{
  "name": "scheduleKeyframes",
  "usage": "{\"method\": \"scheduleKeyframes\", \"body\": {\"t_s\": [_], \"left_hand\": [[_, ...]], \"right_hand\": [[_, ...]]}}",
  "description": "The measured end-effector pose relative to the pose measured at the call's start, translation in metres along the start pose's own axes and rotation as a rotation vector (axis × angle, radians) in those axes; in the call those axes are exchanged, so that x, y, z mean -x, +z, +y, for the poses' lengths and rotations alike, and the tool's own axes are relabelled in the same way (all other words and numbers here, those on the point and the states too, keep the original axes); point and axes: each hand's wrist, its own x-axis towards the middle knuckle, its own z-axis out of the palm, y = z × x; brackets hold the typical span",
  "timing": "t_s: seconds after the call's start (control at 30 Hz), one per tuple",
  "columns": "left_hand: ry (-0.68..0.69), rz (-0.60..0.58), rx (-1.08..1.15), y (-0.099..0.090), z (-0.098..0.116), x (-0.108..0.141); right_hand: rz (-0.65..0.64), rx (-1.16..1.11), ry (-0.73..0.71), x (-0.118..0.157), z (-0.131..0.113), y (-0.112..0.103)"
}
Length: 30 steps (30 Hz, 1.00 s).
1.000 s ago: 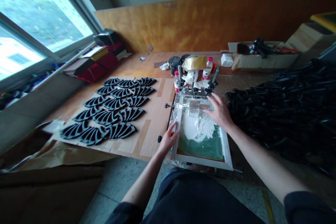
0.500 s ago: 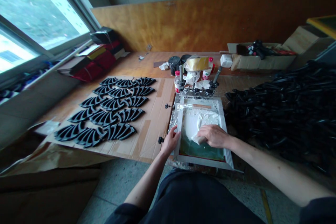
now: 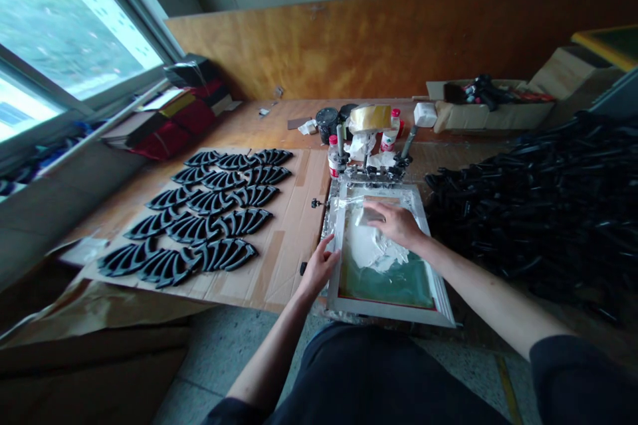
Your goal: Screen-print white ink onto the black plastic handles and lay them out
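A pale blocky scraper [image 3: 365,215] stood toward the far end of a silver-grey rectangular frame [image 3: 393,315] with green mesh [image 3: 381,286].
The right hand [image 3: 395,224] pinched it between thumb and fingers above thick white paste [image 3: 361,249]; the left hand [image 3: 319,269], thumb and forefinger spread, rested at the frame's left rim.

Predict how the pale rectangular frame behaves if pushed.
The frame is probably stiff: its sides look straight and metallic. It may resist sliding, since its far end appears to meet the clamp hardware. Inside, it could be slippery where white paste is spread.
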Motion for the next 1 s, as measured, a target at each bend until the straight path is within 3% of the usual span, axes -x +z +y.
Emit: {"method": "scheduleKeyframes", "body": {"t_s": [0.13, 0.2, 0.27, 0.37, 0.47, 0.53, 0.6, 0.7, 0.77, 0.8, 0.83, 0.9, 1.0], "left_hand": [[0.058, 0.0, 0.106, -0.011, 0.055, 0.015], [0.124, 0.048, 0.15, -0.013, 0.084, 0.017], [0.23, 0.09, 0.234, -0.012, 0.111, 0.011], [0.401, 0.094, 0.366, -0.007, 0.143, -0.007], [0.409, 0.052, 0.408, -0.001, 0.159, -0.02], [0.369, 0.07, 0.44, 0.007, 0.153, -0.019], [0.215, 0.039, 0.452, 0.021, 0.131, -0.009], [-0.224, -0.242, 0.41, 0.049, 0.078, 0.017], [-0.355, -0.345, 0.454, 0.064, 0.045, 0.031], [-0.367, -0.341, 0.462, 0.067, 0.032, 0.034], [-0.349, -0.302, 0.422, 0.066, 0.022, 0.034], [-0.269, -0.172, 0.119, 0.051, 0.01, 0.02], [-0.154, 0.023, -0.468, 0.002, 0.005, -0.02]], "right_hand": [[0.173, 0.007, 0.17, -0.032, 0.042, -0.04], [0.3, -0.042, 0.244, -0.024, 0.078, -0.058], [0.264, -0.078, 0.183, -0.005, 0.107, -0.064], [0.035, -0.106, 0.004, 0.029, 0.115, -0.038], [0.015, 0.026, 0.078, 0.053, 0.081, 0.015], [-0.025, 0.179, 0.156, 0.059, 0.052, 0.044], [-0.111, 0.249, 0.246, 0.061, 0.026, 0.061], [-0.098, 0.183, 0.367, 0.065, -0.011, 0.067], [-0.042, 0.086, 0.279, 0.069, -0.032, 0.065], [-0.041, 0.024, 0.192, 0.073, -0.037, 0.062], [-0.053, -0.039, 0.115, 0.076, -0.037, 0.058], [-0.073, -0.1, 0.085, 0.087, -0.019, 0.043], [-0.087, 0.114, 0.365, 0.115, 0.052, 0.018]]}}
